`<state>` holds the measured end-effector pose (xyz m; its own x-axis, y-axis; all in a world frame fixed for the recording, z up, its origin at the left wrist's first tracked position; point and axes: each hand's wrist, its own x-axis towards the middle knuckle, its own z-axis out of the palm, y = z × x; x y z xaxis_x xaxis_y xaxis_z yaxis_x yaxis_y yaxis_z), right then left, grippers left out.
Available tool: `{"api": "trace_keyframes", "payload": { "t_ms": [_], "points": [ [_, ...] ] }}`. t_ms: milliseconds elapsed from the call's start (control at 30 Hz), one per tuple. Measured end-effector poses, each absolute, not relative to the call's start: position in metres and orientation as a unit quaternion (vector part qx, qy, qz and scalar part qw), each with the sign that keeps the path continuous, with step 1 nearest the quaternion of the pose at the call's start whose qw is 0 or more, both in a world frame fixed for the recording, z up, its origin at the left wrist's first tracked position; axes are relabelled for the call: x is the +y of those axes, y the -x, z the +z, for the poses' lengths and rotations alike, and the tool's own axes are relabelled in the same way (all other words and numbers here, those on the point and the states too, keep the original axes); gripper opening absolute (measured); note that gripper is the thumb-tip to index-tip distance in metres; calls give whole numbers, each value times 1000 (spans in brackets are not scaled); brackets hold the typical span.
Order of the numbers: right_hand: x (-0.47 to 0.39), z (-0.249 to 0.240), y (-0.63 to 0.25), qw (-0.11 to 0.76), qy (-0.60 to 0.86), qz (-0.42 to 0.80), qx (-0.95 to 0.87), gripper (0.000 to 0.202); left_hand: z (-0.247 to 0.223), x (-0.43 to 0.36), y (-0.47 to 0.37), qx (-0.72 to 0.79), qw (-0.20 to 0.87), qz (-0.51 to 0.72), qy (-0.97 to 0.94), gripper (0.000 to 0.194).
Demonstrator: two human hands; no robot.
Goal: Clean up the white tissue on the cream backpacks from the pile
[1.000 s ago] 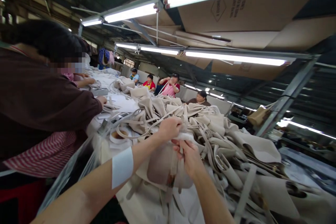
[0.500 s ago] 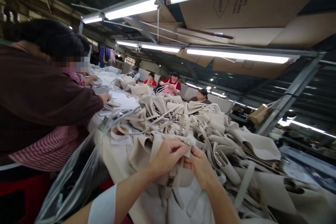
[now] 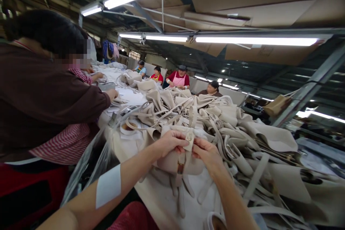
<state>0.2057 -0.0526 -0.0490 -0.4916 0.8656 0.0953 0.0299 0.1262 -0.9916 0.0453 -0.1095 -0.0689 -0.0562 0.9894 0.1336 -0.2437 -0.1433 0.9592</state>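
Neighbor: co-worker's brown-sleeved arm [image 3: 81, 93] rests at the far left, apart from the working hands.
Plastic: clear crumpled sheet [image 3: 88, 172] hangs at the counter edge near the left forearm; could snag if that arm drops.
Roll: pale ring-shaped roll with brown core [image 3: 129, 125], beyond the left forearm; an elbow swing might knock it.
Counter: long pale counter [image 3: 147, 190] carries everything.
Left hand: left hand [image 3: 170, 143] has thumb and fingers clamped on the tab's left edge.
Bag: soft beige bag [image 3: 198, 167] lies under both hands, amber-brown buckle piece [image 3: 180, 168] in front, straps trailing. Loose straps could drag or twist it.
Tab: small flat cream tab with gold-toned fitting [image 3: 189, 137], held between the hands above the bag — uneven pull could bend it or scuff the fitting.
Right hand: right hand [image 3: 210, 152], fingers together, apparently clamped on the tab's right edge; underside hidden.
Heap: tangled beige leather-look pieces [image 3: 229, 115] just beyond and right; a slump could bury the bag.
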Motion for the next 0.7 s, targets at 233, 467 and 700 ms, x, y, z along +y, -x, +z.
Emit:
{"api": "trace_keyframes", "payload": {
  "t_ms": [233, 467, 700],
  "points": [
    [-53, -52, -201, 376, 309, 551, -678, 40, -64, -100, -29, 471, 514, 489, -523, 18],
    [-49, -54, -199, 336, 302, 575, -682, 36, -57, -98, -34, 495, 468, 457, -572, 3],
    [-52, -55, -205, 324, 312, 686, -572, 30, -68, -99, -51, 487, 403, 489, -601, 8]
  ]
}}
